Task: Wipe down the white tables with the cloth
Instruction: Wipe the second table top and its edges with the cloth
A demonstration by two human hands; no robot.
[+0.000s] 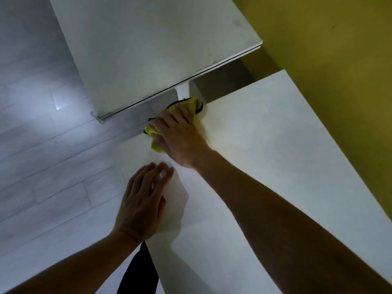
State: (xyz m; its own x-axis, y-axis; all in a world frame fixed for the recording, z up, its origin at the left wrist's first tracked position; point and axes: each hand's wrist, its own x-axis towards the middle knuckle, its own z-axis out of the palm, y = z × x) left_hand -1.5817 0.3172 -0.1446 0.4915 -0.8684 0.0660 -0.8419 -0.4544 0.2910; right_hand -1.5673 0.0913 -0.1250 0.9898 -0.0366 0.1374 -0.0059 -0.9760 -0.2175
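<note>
1. Plainly, the near tabletop [265,155] is the one being wiped: the right hand [180,139] lies on the yellow cloth [156,143] at its far corner, beside the gap to the next table. Most of this surface lies behind the cloth's position, so I judge the pass has reached the far edge; whether the rest is already clean cannot be read from the white surface.
2. The far tabletop [148,49] stands just beyond the gap, with no cloth on it. It shows faint smudges near its right end, so I judge it is yet to be wiped.
3. The left hand [144,200] lies flat near the left edge of the near tabletop, fingers straight and together, holding nothing; it seems to steady the person.
4. The right hand's grip: fingers pressed down over the bunched cloth and curled over it at the tips; the thumb is hidden.
5. Hard to make out: the light is dim, the cloth is mostly hidden under the hand, both tables run out of view, and the dark strip [140,270] below the left wrist cannot be identified.
</note>
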